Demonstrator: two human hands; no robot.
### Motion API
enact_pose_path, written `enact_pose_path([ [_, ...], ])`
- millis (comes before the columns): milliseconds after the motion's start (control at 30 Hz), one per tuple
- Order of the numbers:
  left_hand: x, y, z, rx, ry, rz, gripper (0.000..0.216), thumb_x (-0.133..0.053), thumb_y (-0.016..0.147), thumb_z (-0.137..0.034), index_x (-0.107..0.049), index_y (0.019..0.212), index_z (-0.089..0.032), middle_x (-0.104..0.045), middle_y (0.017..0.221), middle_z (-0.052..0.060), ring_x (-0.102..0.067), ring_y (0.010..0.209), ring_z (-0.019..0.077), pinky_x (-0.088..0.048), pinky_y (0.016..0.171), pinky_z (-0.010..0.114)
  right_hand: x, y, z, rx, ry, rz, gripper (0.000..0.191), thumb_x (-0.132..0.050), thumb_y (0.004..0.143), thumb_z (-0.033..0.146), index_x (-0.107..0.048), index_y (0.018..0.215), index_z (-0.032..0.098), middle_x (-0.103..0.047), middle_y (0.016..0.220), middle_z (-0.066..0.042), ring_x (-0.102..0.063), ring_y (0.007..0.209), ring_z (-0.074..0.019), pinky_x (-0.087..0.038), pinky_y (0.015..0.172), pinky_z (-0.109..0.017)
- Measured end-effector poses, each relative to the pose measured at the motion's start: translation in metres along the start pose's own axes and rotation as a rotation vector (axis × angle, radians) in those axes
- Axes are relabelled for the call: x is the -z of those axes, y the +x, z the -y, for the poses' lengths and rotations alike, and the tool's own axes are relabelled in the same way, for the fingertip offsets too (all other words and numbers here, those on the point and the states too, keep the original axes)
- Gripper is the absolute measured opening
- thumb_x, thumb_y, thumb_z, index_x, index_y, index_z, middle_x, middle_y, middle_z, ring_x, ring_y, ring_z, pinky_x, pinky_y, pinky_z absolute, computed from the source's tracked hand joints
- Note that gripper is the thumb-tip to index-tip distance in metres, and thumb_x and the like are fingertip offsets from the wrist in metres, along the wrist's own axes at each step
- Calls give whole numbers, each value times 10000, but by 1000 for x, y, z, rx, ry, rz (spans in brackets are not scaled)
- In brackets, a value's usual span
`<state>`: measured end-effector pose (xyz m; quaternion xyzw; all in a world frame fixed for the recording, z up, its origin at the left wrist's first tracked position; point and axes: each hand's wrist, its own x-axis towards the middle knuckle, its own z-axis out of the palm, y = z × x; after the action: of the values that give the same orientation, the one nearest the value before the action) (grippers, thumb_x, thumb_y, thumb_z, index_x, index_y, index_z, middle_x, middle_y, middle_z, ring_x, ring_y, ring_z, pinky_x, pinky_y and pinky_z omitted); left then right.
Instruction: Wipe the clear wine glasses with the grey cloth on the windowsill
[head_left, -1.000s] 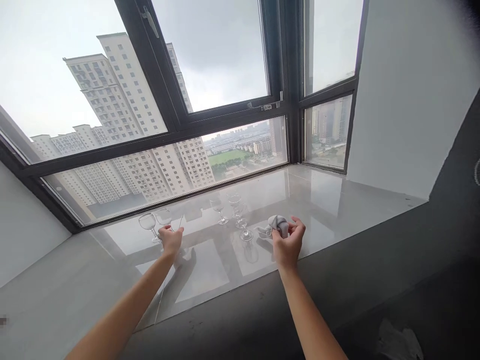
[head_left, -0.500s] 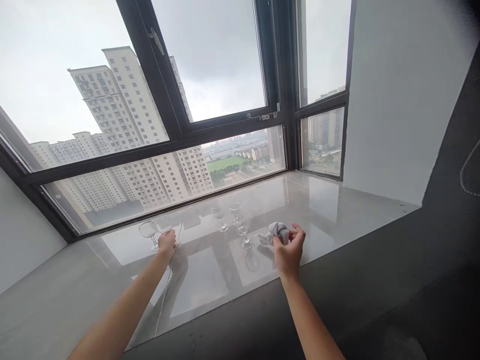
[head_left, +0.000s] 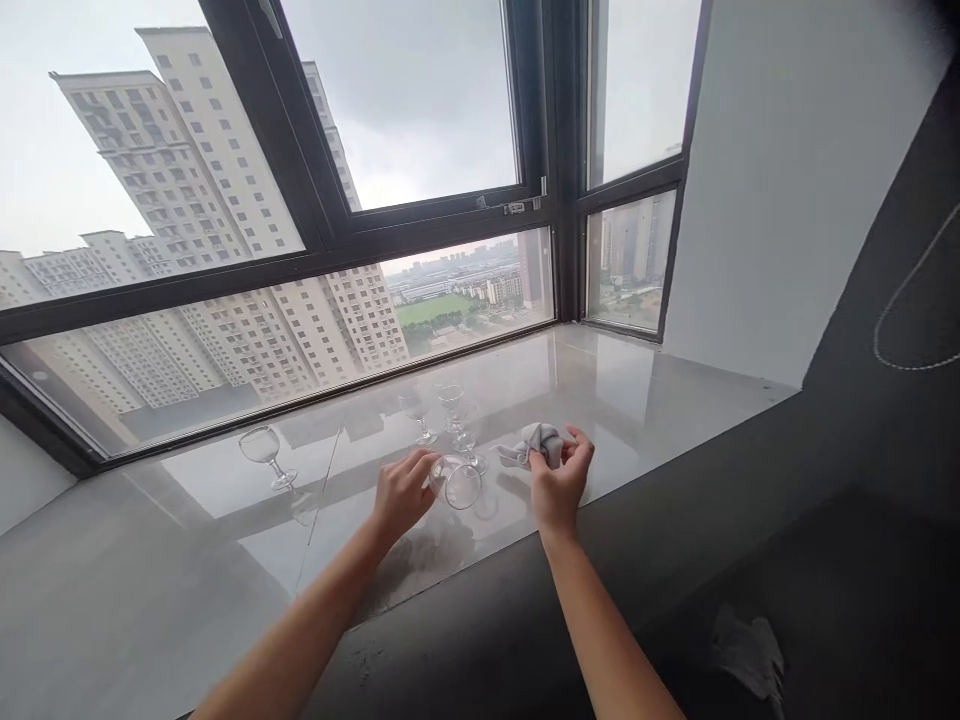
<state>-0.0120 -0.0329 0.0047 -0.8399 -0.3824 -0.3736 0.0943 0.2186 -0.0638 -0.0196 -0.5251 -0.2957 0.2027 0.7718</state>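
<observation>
A clear wine glass (head_left: 456, 482) is gripped by my left hand (head_left: 403, 490), tilted so that its mouth points to the right and toward me. My right hand (head_left: 561, 475) is closed on a light grey cloth (head_left: 538, 443), which is bunched up low over the sill. Behind the held glass, several more clear stemmed glasses stand close together, one wine glass (head_left: 425, 437) at the left of them. Off to the left, another wine glass (head_left: 283, 479) stands alone on the glossy sill.
The wide, reflective window sill (head_left: 360, 560) ends in a front edge near my forearms. Dark window frames (head_left: 225, 422) border it at the back, and a white wall (head_left: 742, 200) rises at the right. A bead chain (head_left: 892, 364) hangs at far right.
My left hand has moved right, bringing a wine glass from beside the lone left one to near the cloth. The right hand keeps hold of the cloth. The view has shifted slightly.
</observation>
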Motion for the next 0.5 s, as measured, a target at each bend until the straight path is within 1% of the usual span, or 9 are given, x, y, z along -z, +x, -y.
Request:
enact_pose_path([
  [67, -1, -5, 0, 23, 1, -7, 150, -586, 897, -320, -689, 923, -213, -727, 893, 55, -639, 725, 136, -415, 649, 216, 0, 0, 4, -6, 39, -12, 571, -652, 724, 264, -430, 1250, 234, -527, 986, -13, -562, 884, -180, -484, 795, -345],
  [133, -1, -7, 2, 74, -4, -5, 179, -576, 909, -346, -692, 897, -210, -717, 861, 45, -610, 673, 120, -404, 637, 214, 1, 0, 11, -15, 104, -18, 567, -669, 721, 265, -436, 1237, 231, -527, 987, -14, -569, 877, -174, -492, 773, -331],
  [233, -3, -5, 3, 129, -17, 10, 223, -562, 917, -374, -690, 855, -202, -678, 780, 14, -508, 565, 92, -359, 584, 214, 3, -2, 28, -22, 247, -9, 579, -694, 717, 263, -435, 1234, 235, -532, 982, -11, -582, 854, -160, -506, 737, -308],
  [333, -8, -1, 2, 151, -31, 14, 246, -558, 918, -383, -688, 833, -192, -617, 705, -6, -444, 545, 89, -329, 570, 214, 4, -6, 47, -11, 381, 28, 574, -688, 728, 259, -429, 1240, 253, -552, 993, -9, -598, 837, -148, -517, 714, -293],
  [433, -11, -1, -1, 137, -40, 50, 240, -576, 905, -365, -679, 775, -190, -570, 660, -19, -428, 557, 93, -314, 574, 214, 1, -14, 62, -4, 429, 160, 522, -669, 751, 276, -441, 1219, 254, -571, 1012, -21, -614, 824, -153, -527, 673, -284],
  [500, -12, -1, -1, 121, -42, 63, 238, -581, 895, -326, -653, 717, -187, -551, 640, -24, -412, 550, 91, -298, 564, 215, -1, -21, 65, 24, 385, 269, 507, -664, 766, 284, -449, 1224, 252, -573, 1041, -37, -616, 833, -162, -534, 667, -290],
])
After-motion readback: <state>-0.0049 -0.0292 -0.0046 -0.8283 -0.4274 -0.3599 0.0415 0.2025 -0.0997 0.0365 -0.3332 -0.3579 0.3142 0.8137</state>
